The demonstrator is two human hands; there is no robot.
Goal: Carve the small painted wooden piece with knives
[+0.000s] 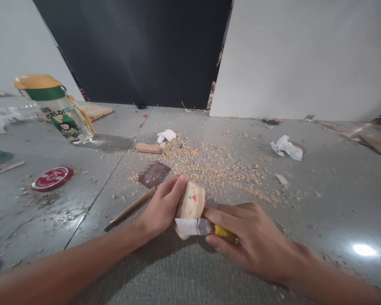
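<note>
A pale wooden piece (192,201) with small red and teal marks is gripped upright by my left hand (165,205), its thumb near the top. My right hand (250,233) is wrapped round the yellow handle of a cutter knife (205,226). The knife's blade lies across the lower part of the wood. Left of my left hand, a thin wooden-handled tool (131,209) rests on the grey surface. Beyond the hands is a dark brown flat piece (155,174).
Wood shavings (206,163) are scattered ahead. A small wooden block (148,148), crumpled paper (286,148) and another paper scrap (167,135) lie among them. At left are a bottle with a yellow lid (59,108), a red round badge (52,178) and a thin stick (10,167).
</note>
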